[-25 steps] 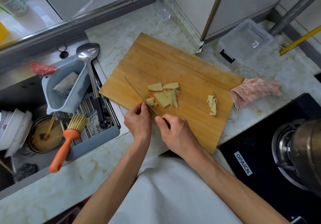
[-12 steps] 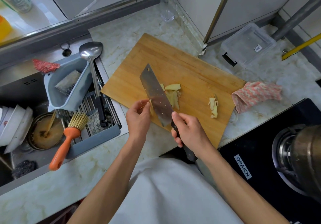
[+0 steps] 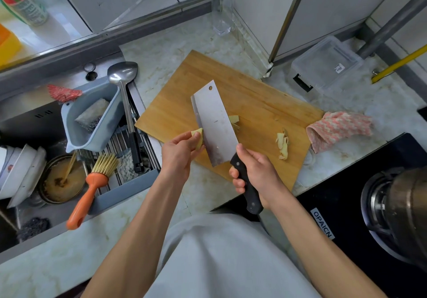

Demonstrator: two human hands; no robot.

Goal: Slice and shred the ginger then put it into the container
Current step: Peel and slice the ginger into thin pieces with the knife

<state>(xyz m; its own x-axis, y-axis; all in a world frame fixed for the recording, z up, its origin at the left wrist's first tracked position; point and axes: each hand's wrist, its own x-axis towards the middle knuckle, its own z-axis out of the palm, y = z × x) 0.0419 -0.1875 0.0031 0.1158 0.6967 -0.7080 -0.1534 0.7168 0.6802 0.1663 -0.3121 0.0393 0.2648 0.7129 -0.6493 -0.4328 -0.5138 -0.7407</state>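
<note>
Over the cutting board (image 3: 254,103), the right hand (image 3: 256,175) gripped the cleaver (image 3: 215,124) (blade flat, face up); the left hand (image 3: 179,149) pinched a ginger piece (image 3: 199,135) against it. Beside the board, the stove (image 3: 346,216) read "OPAICN".

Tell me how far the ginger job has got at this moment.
Done: some slices lie on the board, mostly hidden behind the cleaver; scraps sit apart. In hand: the left hand pinches a ginger piece against the blade, while the right hand grips the handle. Left: no shreds visible yet, and the container looks empty.
</note>
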